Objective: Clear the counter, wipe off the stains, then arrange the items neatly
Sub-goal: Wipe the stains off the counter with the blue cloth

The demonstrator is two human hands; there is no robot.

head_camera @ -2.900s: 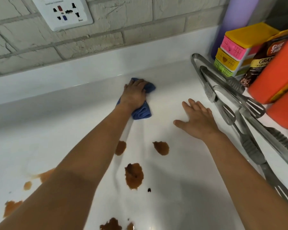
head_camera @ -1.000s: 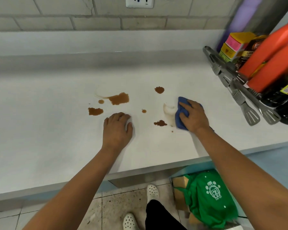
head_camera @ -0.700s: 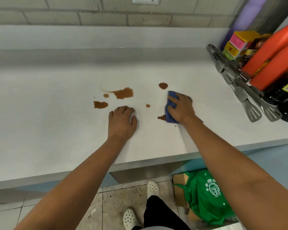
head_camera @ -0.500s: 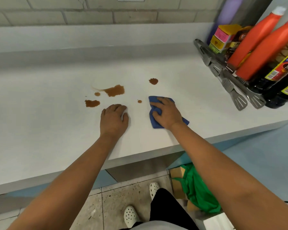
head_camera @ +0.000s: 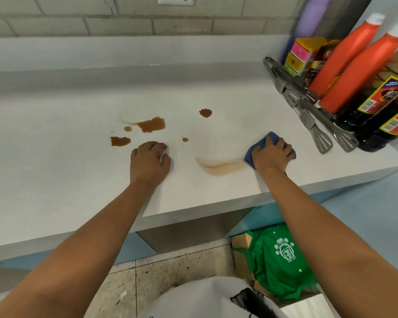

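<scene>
The right hand (head_camera: 271, 154) presses down on a blue cloth (head_camera: 268, 140), its fingers curled over the bunched fabric, near the front edge of the white table (head_camera: 55, 180). A pale brown smear (head_camera: 218, 167) trails leftward from the cloth. The left hand (head_camera: 148, 161) rests knuckles-up on the table, fingers bent under; whether it grips anything cannot be told. Behind it lie several brown stains (head_camera: 152, 124). At the table's right end stand two orange bottles (head_camera: 345, 65), dark bottles (head_camera: 377, 115) and metal tongs (head_camera: 308, 109).
</scene>
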